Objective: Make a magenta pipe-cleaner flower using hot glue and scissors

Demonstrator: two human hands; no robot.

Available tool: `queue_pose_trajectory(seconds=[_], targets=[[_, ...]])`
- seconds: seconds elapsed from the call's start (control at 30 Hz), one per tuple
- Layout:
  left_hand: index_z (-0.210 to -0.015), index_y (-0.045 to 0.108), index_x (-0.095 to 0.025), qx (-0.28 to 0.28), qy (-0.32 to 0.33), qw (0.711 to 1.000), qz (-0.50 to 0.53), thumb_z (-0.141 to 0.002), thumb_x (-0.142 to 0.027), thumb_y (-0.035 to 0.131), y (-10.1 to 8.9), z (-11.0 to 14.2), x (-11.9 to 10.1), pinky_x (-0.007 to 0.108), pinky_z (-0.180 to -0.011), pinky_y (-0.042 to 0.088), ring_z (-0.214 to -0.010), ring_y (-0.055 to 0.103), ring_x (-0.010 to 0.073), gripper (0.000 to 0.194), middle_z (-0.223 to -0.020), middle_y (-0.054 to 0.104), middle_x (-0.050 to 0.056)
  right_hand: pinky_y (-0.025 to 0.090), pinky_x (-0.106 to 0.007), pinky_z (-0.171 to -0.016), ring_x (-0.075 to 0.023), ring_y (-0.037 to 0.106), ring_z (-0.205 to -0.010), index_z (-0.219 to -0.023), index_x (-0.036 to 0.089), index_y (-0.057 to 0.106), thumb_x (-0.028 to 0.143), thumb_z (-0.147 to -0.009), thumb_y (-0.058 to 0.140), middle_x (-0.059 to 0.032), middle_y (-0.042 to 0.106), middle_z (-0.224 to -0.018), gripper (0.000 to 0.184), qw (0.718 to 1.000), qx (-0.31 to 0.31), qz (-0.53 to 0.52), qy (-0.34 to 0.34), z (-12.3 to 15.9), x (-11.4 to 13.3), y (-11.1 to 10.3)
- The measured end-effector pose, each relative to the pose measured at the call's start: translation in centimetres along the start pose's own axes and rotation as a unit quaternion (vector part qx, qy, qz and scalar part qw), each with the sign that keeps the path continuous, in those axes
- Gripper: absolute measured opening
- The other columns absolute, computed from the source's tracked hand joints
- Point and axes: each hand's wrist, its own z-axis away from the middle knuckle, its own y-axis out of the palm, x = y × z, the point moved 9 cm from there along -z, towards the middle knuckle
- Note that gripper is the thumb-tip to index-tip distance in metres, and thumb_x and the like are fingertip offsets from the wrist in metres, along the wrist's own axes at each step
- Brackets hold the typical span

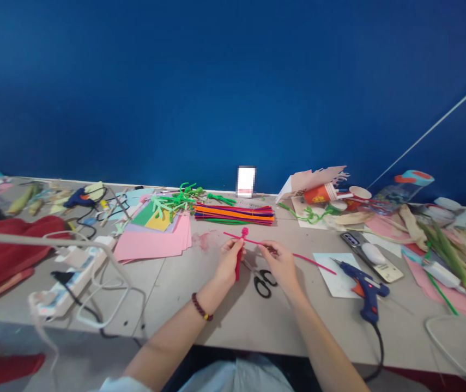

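My left hand (pixel 231 258) pinches a bundle of dark pink pipe cleaners (pixel 238 267) whose top is curled into a small knob. A single pink pipe cleaner (pixel 314 262) crosses just below that knob and runs out to the right. My right hand (pixel 277 264) is closed on this long strand between thumb and fingers. Black-handled scissors (pixel 262 286) lie on the table beneath and between my hands, their blades partly hidden. Behind them rests a bound stack of orange, purple and red pipe cleaners (pixel 235 214).
Pink paper sheets (pixel 151 239) and green pipe-cleaner pieces (pixel 183 198) lie left of the stack. A white power strip (pixel 77 277) with cables is at the left. At the right are a blue glue gun (pixel 365 288), a phone (pixel 386 267) and corn husks (pixel 453 245). A screen (pixel 246 181) stands by the wall.
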Motion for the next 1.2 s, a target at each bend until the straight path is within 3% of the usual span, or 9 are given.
queue_pose_trajectory(seconds=[0.33, 0.63, 0.9, 1.07, 1.2], targets=[[-0.066, 0.06, -0.014, 0.003, -0.015, 1.0, 0.004, -0.056, -0.031, 0.077, 0.2, 0.3, 0.2, 0.019, -0.045, 0.033, -0.046, 0.047, 0.0066, 0.026, -0.052, 0.056, -0.002, 0.048, -0.026, -0.054, -0.017, 0.059, -0.063, -0.081, 0.016, 0.067, 0.049, -0.076, 0.057, -0.0059, 0.066, -0.072, 0.034, 1.0, -0.014, -0.019, 0.013, 0.0, 0.0, -0.3], [-0.067, 0.062, -0.013, 0.025, -0.021, 0.999, 0.016, -0.055, -0.029, 0.079, 0.7, 0.3, 0.4, 0.019, -0.047, 0.036, -0.047, 0.049, 0.0064, 0.026, -0.054, 0.058, -0.002, 0.048, -0.027, -0.061, -0.0159, 0.058, -0.066, -0.081, 0.017, 0.066, 0.04, -0.079, 0.055, -0.0064, 0.066, -0.081, 0.026, 0.999, -0.029, 0.0, -0.041, 0.2, 1.1, -0.6], [-0.067, 0.063, -0.013, 0.006, -0.021, 1.0, 0.021, -0.055, -0.035, 0.08, 0.4, 0.1, 0.4, 0.019, -0.046, 0.036, -0.046, 0.047, 0.0059, 0.03, -0.053, 0.056, -0.003, 0.046, -0.029, -0.063, -0.0169, 0.058, -0.069, -0.084, 0.018, 0.068, 0.036, -0.085, 0.049, -0.0074, 0.067, -0.085, 0.026, 0.989, -0.021, 0.087, -0.122, 0.7, 2.9, -0.4], [-0.065, 0.063, -0.013, 0.009, -0.02, 1.0, 0.022, -0.053, -0.034, 0.08, 0.5, 0.2, 0.3, 0.019, -0.047, 0.037, -0.047, 0.048, 0.0065, 0.029, -0.053, 0.057, -0.002, 0.047, -0.029, -0.066, -0.0169, 0.059, -0.07, -0.086, 0.019, 0.066, 0.036, -0.086, 0.047, -0.007, 0.066, -0.086, 0.026, 0.987, -0.028, 0.108, -0.119, 0.6, 2.7, -0.4], [-0.063, 0.063, -0.014, 0.004, -0.02, 1.0, 0.024, -0.052, -0.032, 0.081, 0.4, 0.2, 0.3, 0.02, -0.049, 0.038, -0.047, 0.05, 0.0071, 0.028, -0.054, 0.059, -0.002, 0.048, -0.029, -0.066, -0.0164, 0.059, -0.072, -0.099, 0.018, 0.063, 0.036, -0.085, 0.048, -0.008, 0.065, -0.098, 0.027, 0.984, -0.022, 0.14, -0.112, 0.7, 3.0, -1.1]])
